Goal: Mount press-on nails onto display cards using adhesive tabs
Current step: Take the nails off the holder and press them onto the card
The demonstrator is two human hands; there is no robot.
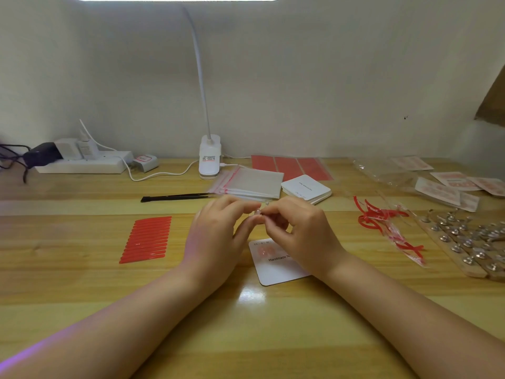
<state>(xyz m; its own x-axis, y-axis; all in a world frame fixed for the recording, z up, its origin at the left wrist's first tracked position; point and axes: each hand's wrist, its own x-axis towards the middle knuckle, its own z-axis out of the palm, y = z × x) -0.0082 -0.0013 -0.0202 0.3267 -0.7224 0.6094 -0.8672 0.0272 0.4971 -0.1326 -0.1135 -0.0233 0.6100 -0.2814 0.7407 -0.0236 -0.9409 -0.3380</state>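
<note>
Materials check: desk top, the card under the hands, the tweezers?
Desk: wood or wood-look laminate, glossy; grain lines and a lamp glare patch show. Card: white matte cardstock by the look, rounded corners, printed text. Tweezers: black, thin, likely coated metal; too small to be sure.

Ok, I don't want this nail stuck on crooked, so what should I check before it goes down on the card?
1. Nail held in both hands, left hand and right hand: ok.
2. Adhesive tab on the nail: cannot tell, too small.
3. Card flat on the table under the hands: ok.
4. Free spot on the card: cannot tell, right hand covers part.
5. Spare red strips near the left hand: ok.
</note>
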